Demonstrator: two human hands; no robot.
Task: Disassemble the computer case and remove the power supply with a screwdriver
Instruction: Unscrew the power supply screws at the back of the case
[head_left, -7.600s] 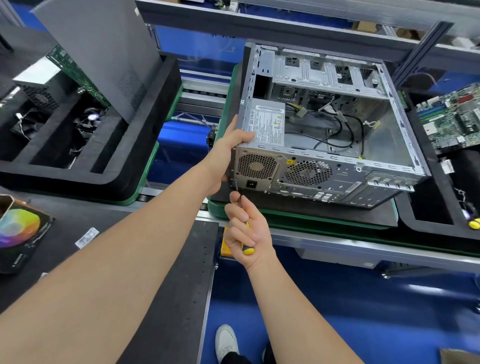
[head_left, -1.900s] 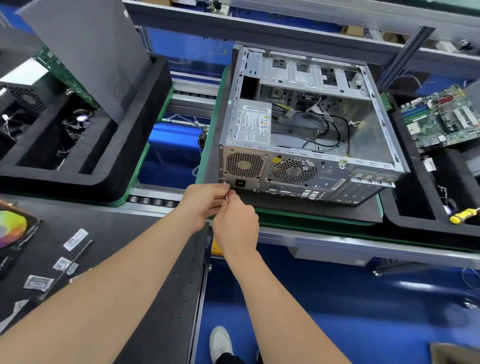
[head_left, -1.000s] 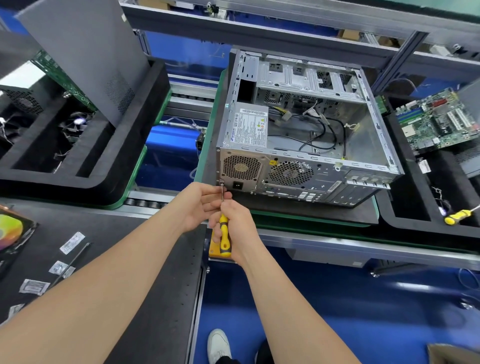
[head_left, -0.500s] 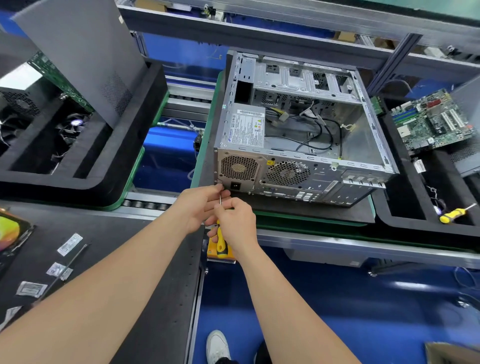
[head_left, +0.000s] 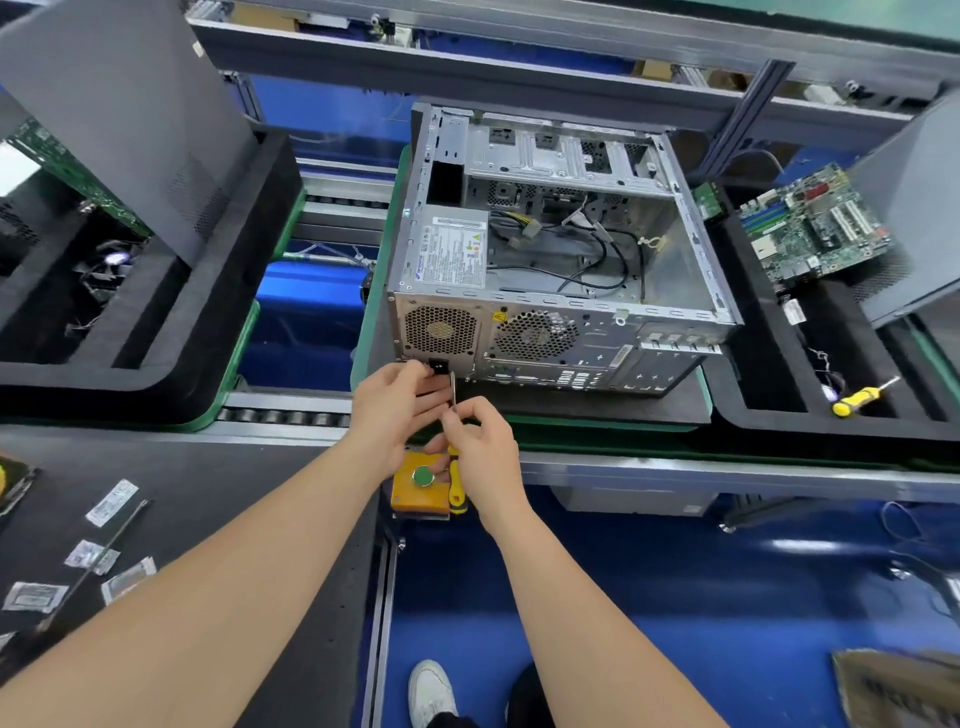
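The open silver computer case (head_left: 670, 270) lies on a black foam mat. Its power supply (head_left: 452, 249) sits in the near left corner, fan grille and power socket facing me. My right hand (head_left: 485, 447) grips a yellow and black screwdriver (head_left: 455, 483). The thin shaft points up to the case's rear edge, just right of the socket. My left hand (head_left: 395, 410) is at the socket with fingers curled beside the shaft. Whether it pinches anything is hidden.
A yellow box with a green button (head_left: 421, 486) sits below my hands. A second yellow screwdriver (head_left: 857, 397) lies in the right foam tray below a motherboard (head_left: 815, 228). A grey side panel (head_left: 119, 114) leans in the left foam tray. Small packets (head_left: 104, 556) lie on the black worktable.
Over the last seconds both hands stayed at the power supply's lower rear edge. The screwdriver shaft shifted a little to the right, from the lower left corner towards the socket.
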